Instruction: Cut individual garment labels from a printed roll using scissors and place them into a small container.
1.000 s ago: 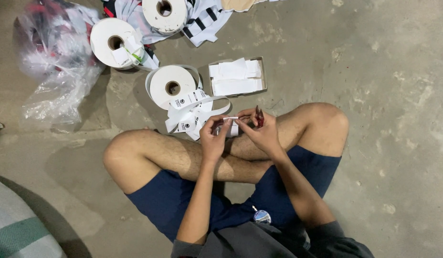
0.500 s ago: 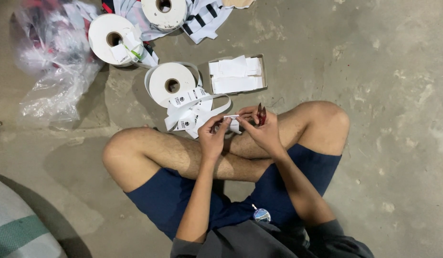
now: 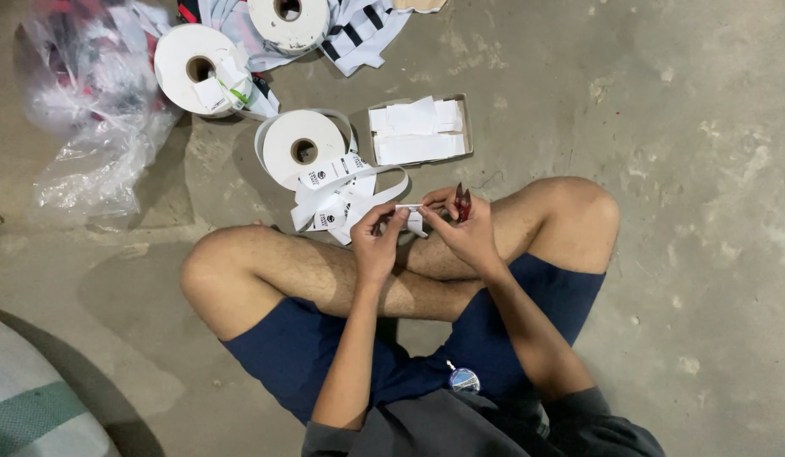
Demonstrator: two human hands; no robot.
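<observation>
I sit cross-legged on a concrete floor. My left hand (image 3: 377, 241) and my right hand (image 3: 460, 230) together pinch a small white printed label (image 3: 409, 208) above my shins. Red-handled snips (image 3: 462, 201) also sit in my right hand. A loose white label ribbon (image 3: 342, 195) trails from a white roll (image 3: 301, 148) lying flat just beyond my left knee, ending near my left hand.
A shallow cardboard tray (image 3: 465, 127) of cut white labels lies beyond my hands. Two more white rolls (image 3: 196, 69) (image 3: 287, 21) lie farther back by striped cloth (image 3: 359, 30). Crumpled clear plastic bags (image 3: 88, 127) sit at the left. A green-striped mat (image 3: 29, 406) fills the lower-left corner.
My hands have stayed above my shins, still working the label; the view has shifted slightly. Nothing was picked up or let go.
</observation>
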